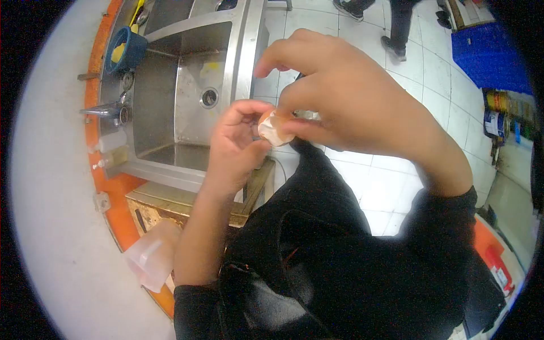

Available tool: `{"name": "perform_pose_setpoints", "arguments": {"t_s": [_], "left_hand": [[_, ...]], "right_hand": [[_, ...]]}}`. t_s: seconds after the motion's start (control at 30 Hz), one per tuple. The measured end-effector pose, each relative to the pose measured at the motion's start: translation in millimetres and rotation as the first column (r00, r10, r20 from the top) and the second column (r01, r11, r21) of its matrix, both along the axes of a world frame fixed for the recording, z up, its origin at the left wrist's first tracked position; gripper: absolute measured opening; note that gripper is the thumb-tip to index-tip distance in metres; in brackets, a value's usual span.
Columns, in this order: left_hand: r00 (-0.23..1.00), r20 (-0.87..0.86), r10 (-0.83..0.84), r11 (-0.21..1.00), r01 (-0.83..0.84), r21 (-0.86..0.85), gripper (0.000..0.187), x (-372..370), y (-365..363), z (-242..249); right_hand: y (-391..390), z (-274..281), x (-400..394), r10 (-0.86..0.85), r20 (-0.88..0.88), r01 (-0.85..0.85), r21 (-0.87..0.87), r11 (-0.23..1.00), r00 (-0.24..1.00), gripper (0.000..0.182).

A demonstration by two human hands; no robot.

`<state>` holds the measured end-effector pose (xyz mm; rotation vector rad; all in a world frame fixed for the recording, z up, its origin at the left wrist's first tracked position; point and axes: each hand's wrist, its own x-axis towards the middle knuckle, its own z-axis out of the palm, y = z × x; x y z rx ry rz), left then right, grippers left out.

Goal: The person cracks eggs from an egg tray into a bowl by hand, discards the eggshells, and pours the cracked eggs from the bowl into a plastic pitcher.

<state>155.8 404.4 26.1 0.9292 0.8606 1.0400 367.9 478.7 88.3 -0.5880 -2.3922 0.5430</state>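
Over the near rim of the steel sink [245, 51], two hands meet around one small egg [274, 129], its surface part white and part orange-brown. The left hand [231, 141] holds it between thumb and curled fingers. The right hand [345, 90] comes in from the other side, one finger raised apart and bent, the thumb and another finger narrowed at the egg; whether they pinch any of it, I cannot tell. The sink shows one whole basin [156, 93], with one round drain [209, 98] and a yellow patch inside, and part of a second basin. One blue tub [127, 50] on the sink's far ledge holds a yellow item. One cloudy plastic container [156, 255] stands near the left forearm; its contents are unclear. Open room runs from the sink edge across the white tiled floor [362, 170], where one other person's two legs [401, 22] show, toward one blue crate [490, 54] well apart from the hands.
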Motion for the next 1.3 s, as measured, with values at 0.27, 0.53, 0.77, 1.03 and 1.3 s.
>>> {"name": "perform_pose_setpoints", "arguments": {"t_s": [0.27, 0.53, 0.77, 1.03, 1.3], "left_hand": [[1.000, -0.015, 0.016, 1.000, -0.017, -0.013, 0.044, 4.3, 1.9, 1.1], [0.999, -0.022, 0.037, 0.998, -0.038, -0.056, 0.045, 7.9, 6.7, 3.8], [0.999, 0.037, -0.004, 1.000, 0.005, -0.024, 0.043, 6.4, 11.6, 1.5], [1.000, 0.003, 0.014, 0.995, -0.014, 0.100, 0.032, 2.0, 7.9, 9.1], [0.986, 0.007, 0.168, 0.974, -0.168, 0.152, 0.031, -56.3, -53.6, 36.8]], "right_hand": [[8.6, -1.1, -6.8, 0.026, 0.051, -0.026, -0.009, 1.000, 0.998, 0.017], [18.9, 13.5, -0.9, 0.133, 0.038, -0.081, -0.621, 0.780, 0.990, 0.014], [18.0, 6.4, 10.6, 0.057, -0.146, -0.126, -0.527, 0.840, 0.988, 0.011], [31.2, -127.1, 69.6, -0.534, -0.151, 0.158, -0.858, 0.489, 0.832, 0.023], [-71.3, -397.2, 141.5, 0.008, 0.939, 0.682, -0.256, 0.685, 0.345, 0.061]]}}
